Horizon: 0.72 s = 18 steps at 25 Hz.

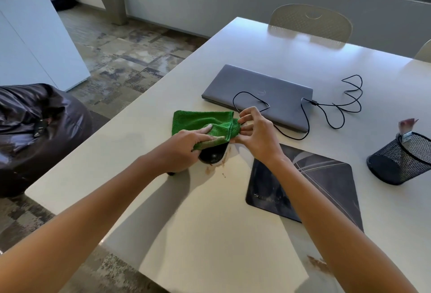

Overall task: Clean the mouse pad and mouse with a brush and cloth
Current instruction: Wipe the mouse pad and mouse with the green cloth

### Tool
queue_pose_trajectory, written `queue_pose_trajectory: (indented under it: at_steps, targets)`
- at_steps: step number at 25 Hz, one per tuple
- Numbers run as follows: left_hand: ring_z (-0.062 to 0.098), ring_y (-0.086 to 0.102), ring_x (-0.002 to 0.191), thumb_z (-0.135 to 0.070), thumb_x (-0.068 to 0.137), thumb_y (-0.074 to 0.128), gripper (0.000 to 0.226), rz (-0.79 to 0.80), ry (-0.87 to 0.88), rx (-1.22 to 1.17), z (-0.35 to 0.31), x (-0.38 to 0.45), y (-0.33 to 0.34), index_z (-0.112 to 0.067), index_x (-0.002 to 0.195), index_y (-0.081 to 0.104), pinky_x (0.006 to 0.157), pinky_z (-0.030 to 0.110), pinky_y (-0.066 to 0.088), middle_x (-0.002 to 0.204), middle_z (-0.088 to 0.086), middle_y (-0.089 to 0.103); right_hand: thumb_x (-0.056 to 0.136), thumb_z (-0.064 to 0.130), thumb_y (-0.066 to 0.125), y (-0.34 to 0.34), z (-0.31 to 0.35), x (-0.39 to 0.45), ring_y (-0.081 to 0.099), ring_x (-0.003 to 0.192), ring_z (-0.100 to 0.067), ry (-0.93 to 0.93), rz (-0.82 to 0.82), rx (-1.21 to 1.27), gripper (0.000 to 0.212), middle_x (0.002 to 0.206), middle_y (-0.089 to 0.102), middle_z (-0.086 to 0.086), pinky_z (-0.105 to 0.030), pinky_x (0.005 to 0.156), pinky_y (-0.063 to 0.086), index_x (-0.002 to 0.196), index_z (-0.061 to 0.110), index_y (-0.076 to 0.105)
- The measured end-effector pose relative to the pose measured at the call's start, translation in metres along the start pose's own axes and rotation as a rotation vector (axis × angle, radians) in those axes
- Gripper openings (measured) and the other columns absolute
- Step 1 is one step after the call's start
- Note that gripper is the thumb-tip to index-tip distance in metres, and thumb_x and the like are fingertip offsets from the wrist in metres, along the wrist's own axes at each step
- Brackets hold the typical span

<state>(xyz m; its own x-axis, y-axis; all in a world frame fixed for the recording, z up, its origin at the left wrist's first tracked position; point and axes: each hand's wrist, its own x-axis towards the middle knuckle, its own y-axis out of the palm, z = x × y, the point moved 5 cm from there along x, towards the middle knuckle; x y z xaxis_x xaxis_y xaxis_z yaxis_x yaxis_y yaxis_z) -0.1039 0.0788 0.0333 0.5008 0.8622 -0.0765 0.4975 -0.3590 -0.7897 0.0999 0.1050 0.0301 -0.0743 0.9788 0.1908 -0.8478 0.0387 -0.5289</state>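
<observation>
A green cloth [202, 120] lies draped over the black mouse [211, 155], which is lifted a little above the white table [210, 222]. My left hand [186, 147] grips the mouse from the left, its fingers lying over the cloth. At the cloth's right corner, my right hand [255, 133] pinches the fabric. The dark mouse pad [310, 183] lies flat to the right, partly under my right forearm. The mouse's black cable [305, 127] loops over the laptop. A brush [407, 129] stands in the mesh cup.
A closed grey laptop [256, 95] lies behind my hands. The black mesh cup [401, 159] stands at the right edge. Brown smears [211, 169] mark the table under the mouse. Chairs [310, 23] stand at the far side, a dark beanbag [35, 129] on the left.
</observation>
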Motion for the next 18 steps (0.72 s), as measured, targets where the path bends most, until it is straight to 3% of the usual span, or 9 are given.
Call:
queue_pose_trajectory:
  at_steps: [3,4,6,8,12,18]
  targets:
    - [0.006,0.066,0.108,-0.001,0.094,0.054,0.064,0.006,0.048,-0.057,0.011,-0.008,0.005,-0.042,0.142,0.053,0.085,0.014,0.050,0.163,-0.017,0.020,0.073,-0.001,0.084,0.005,0.001,0.001,0.072,0.081,0.001,-0.020,0.003,-0.003,0.055,0.109,0.064,-0.005,-0.011,0.068,0.055,0.119,0.007,0.055]
    - [0.002,0.061,0.116,-0.010,0.097,0.059,0.058,0.006,0.063,-0.079,0.013,-0.009,0.006,-0.044,0.142,0.052,0.089,0.007,0.043,0.163,-0.018,0.019,0.075,-0.002,0.083,0.007,0.002,0.001,0.073,0.086,-0.005,-0.023,0.026,-0.008,0.055,0.113,0.063,-0.006,-0.014,0.071,0.057,0.121,0.008,0.054]
    - [0.002,0.038,0.139,-0.029,0.096,0.068,0.054,0.025,0.070,-0.103,0.018,-0.008,0.007,-0.048,0.142,0.050,0.106,0.010,0.028,0.164,-0.019,0.016,0.076,-0.002,0.082,0.010,0.003,0.000,0.072,0.097,-0.014,-0.024,0.124,-0.011,0.063,0.122,0.061,-0.008,-0.026,0.083,0.060,0.130,0.011,0.052]
    - [0.001,0.027,0.144,-0.037,0.089,0.076,0.060,0.037,0.077,-0.096,0.022,-0.007,0.007,-0.053,0.141,0.049,0.111,0.015,0.023,0.164,-0.019,0.016,0.073,0.001,0.084,0.012,0.004,-0.002,0.069,0.107,-0.018,-0.027,0.220,-0.012,0.075,0.127,0.059,-0.006,-0.035,0.094,0.058,0.137,0.016,0.048]
    - [-0.001,0.028,0.143,-0.035,0.085,0.080,0.055,-0.011,0.141,-0.107,0.026,-0.006,0.005,-0.051,0.133,0.059,0.107,0.001,0.021,0.163,-0.009,0.025,0.073,0.001,0.085,0.015,0.006,-0.002,0.066,0.114,-0.019,-0.008,0.273,0.007,0.082,0.128,0.060,-0.005,-0.041,0.098,0.056,0.142,0.017,0.044]
    - [-0.009,0.040,0.135,-0.016,0.080,0.085,0.043,-0.139,0.215,-0.242,0.028,-0.010,0.003,-0.038,0.115,0.074,0.112,0.012,0.034,0.150,0.001,0.045,0.069,0.002,0.088,0.012,0.007,-0.004,0.070,0.106,-0.021,0.005,0.180,0.003,0.081,0.128,0.060,-0.009,-0.042,0.095,0.057,0.138,0.013,0.048]
